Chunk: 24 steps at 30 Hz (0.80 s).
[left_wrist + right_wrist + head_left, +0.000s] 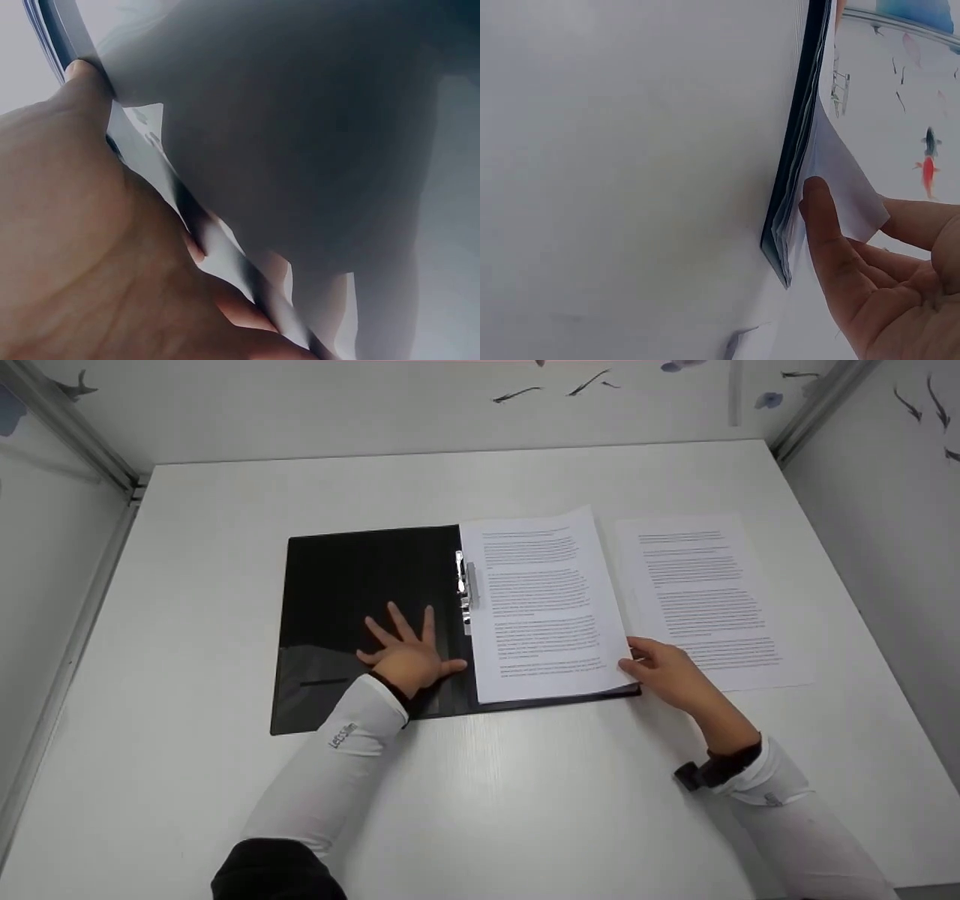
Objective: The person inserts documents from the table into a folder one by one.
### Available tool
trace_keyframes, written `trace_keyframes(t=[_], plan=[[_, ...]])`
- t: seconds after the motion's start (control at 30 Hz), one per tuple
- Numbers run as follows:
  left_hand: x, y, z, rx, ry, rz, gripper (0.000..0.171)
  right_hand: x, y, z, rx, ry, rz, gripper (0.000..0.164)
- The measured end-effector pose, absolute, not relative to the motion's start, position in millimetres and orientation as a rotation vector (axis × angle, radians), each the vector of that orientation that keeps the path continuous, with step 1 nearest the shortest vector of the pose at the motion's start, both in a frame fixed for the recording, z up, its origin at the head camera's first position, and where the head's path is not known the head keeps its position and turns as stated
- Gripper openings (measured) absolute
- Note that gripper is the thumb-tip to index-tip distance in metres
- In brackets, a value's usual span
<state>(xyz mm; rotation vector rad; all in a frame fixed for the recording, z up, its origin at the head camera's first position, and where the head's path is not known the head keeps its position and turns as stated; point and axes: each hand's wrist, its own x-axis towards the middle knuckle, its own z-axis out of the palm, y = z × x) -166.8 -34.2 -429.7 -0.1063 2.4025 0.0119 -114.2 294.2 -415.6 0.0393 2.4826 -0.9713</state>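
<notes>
A black folder [345, 585] lies spread out on the table, a metal clip [463, 592] at its spine. Over its right half rests a printed sheet of paper [536, 607]. My left hand [409, 664], fingers spread, rests on the lower part of the left cover, thumb toward the spine; the left wrist view has this hand [82, 247] close up. At the lower right corner of the sheet, my right hand [664, 671] pinches the paper. The right wrist view shows that lifted corner [844, 180] between thumb and fingers, with more layers beneath it.
Another printed sheet [705, 592] lies flat to the right of the folder, partly behind my right hand. The white table [480, 795] meets pale panels at the back [375, 412] and on both sides. A clear pocket [304, 679] is at the left cover's bottom.
</notes>
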Motion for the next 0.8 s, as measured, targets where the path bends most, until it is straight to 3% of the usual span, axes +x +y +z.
trace_keyframes(t=[0.8], plan=[[-167.6,-35.6,-430.8,-0.104,2.398,0.041,0.106,-118.8,348.8,-390.5,0.109,2.589,-0.887,0.056]])
